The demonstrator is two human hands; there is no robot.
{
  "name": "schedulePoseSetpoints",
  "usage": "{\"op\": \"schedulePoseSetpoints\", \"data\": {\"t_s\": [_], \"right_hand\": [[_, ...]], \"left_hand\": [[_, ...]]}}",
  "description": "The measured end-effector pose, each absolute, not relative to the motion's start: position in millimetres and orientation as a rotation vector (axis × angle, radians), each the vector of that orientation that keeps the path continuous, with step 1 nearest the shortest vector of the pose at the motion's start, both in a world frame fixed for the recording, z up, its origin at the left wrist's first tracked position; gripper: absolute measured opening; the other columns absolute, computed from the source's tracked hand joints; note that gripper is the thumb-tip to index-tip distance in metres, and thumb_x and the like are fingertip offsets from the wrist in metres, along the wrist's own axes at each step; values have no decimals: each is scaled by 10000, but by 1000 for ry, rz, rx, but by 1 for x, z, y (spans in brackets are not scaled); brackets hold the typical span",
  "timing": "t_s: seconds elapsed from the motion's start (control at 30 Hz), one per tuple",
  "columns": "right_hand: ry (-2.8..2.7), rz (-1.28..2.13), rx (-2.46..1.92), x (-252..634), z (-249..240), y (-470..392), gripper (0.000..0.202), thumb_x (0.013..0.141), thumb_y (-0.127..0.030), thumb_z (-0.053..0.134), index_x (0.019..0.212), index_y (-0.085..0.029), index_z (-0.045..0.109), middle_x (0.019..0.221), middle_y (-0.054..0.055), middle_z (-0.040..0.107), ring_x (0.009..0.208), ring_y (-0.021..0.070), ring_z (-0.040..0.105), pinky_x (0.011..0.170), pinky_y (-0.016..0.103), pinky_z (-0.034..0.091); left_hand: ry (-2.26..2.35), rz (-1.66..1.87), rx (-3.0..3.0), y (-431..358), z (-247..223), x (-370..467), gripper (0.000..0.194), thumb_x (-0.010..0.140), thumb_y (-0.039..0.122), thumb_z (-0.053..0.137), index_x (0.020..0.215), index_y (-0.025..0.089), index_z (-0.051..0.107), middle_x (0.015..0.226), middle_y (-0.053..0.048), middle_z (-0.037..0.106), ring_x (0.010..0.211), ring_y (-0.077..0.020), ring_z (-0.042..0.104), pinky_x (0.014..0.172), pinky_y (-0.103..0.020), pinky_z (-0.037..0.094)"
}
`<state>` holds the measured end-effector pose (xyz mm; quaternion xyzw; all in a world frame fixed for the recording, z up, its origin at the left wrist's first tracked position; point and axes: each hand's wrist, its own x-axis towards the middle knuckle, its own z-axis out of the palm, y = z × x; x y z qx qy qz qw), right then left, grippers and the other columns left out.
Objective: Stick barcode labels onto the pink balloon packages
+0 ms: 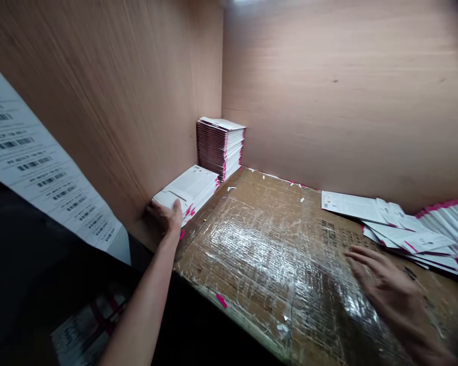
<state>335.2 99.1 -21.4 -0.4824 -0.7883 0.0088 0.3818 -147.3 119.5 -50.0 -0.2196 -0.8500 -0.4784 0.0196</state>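
Observation:
My left hand [168,216] grips the near end of a low stack of flat white cartons [193,185] with pink edges. Its thumb lies on the top carton and its fingers are partly hidden at the left side. Over the tape-covered cardboard tabletop [259,239], my right hand [385,279] is slightly blurred, its fingers stretched out and nothing visible in them. Closest to it lies a loose, fanned pile of flat white cartons [408,234].
A taller stack of folded cartons [221,147] stands in the back corner against the wooden panels [343,91]. More pink-edged cartons [452,223] lean at the far right. A barcode label sheet [53,168] hangs at left. Paper scraps [282,325] dot the tabletop.

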Motion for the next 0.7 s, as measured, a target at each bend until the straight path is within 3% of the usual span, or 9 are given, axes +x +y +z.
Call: {"op": "schedulePoseSetpoints", "data": {"t_s": [0.1, 0.17, 0.27, 0.37, 0.5, 0.57, 0.7], "right_hand": [[-2127, 234, -1053, 263, -50, 102, 254, 932, -396, 522, 1029, -229, 688, 1111, 108, 680, 1006, 247, 663, 835, 412, 568], [-2236, 333, -1003, 205, -57, 99, 273, 964, -352, 472, 1095, -212, 666, 1162, 107, 669, 1051, 227, 645, 887, 386, 547], [-2547, 311, -816, 117, -57, 108, 358, 997, -314, 379, 1239, -157, 592, 1309, 131, 600, 1202, 238, 560, 1032, 399, 441], [-2717, 248, -904, 37, -58, 127, 438, 999, -293, 346, 1344, -66, 490, 1443, 197, 463, 1355, 276, 409, 1115, 437, 320], [-2760, 205, -1101, -29, -69, 119, 580, 977, -347, 380, 1420, 26, 378, 1507, 268, 328, 1422, 357, 273, 1144, 503, 217], [-2799, 224, -972, -31, -74, 95, 613, 960, -333, 386, 1449, 33, 329, 1532, 256, 280, 1444, 353, 222, 1160, 497, 192], [-2871, 403, -332, 22, -67, 48, 586, 918, -326, 433, 1411, -9, 408, 1500, 222, 373, 1417, 313, 306, 1164, 473, 246]], "left_hand": [[-2686, -1500, -680, 158, -60, -138, 652, 901, 337, 585, 1470, 177, 310, 1576, -167, 229, 1426, -380, 231, 1121, -629, 228], [-2706, -1495, -727, 172, -62, -143, 707, 916, 352, 538, 1485, 61, 236, 1565, -264, 197, 1447, -398, 171, 1142, -617, 172], [-2692, -1471, -925, 163, -60, -164, 693, 944, 414, 422, 1440, -46, 272, 1486, -348, 306, 1422, -391, 267, 1144, -557, 220], [-2600, -1382, -1247, 120, -61, -186, 537, 963, 402, 325, 1353, 58, 461, 1391, -252, 502, 1320, -316, 461, 1097, -453, 353], [-2440, -1153, -1696, 54, -70, -185, 456, 951, 394, 347, 1187, 120, 625, 1359, -182, 574, 1335, -318, 447, 1134, -510, 285], [-2352, -1061, -1896, 21, -77, -168, 471, 943, 408, 382, 1249, 127, 606, 1403, -156, 550, 1379, -303, 397, 1169, -517, 214], [-2206, -1020, -2117, -71, -95, -114, 651, 936, 513, 385, 1395, 60, 472, 1465, -191, 465, 1377, -299, 403, 1159, -448, 295]]}}
